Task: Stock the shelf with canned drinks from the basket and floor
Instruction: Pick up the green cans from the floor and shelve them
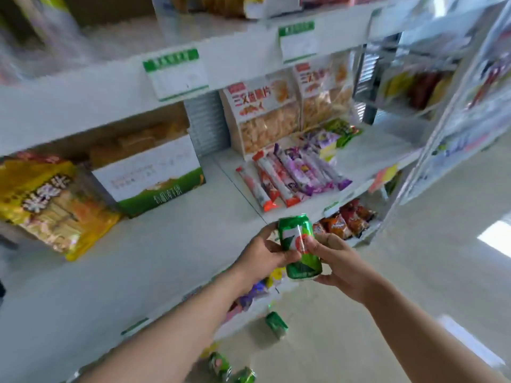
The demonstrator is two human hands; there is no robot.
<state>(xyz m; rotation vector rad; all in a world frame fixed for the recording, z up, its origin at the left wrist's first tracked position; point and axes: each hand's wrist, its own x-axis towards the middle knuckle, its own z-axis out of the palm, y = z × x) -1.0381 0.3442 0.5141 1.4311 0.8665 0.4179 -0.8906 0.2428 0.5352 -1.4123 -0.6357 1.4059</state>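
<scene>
A green drink can (298, 246) is held upright, slightly tilted, in front of the white shelf's front edge (343, 199). My left hand (264, 255) grips its left side with curled fingers. My right hand (340, 264) grips its right side, thumb under the base and a finger on the label. Three more green cans lie on the floor below: one (276, 324) near the shelf foot, two (219, 364) (246, 375) at the bottom edge. No basket is in view.
The white shelf board (171, 244) carries a yellow snack bag (47, 205), a white-green carton (149, 175), wrapped bars (290, 178) and chip bags (265, 120). Snack packets (345, 222) fill the shelf below. A second rack (456, 134) stands at right beside pale floor.
</scene>
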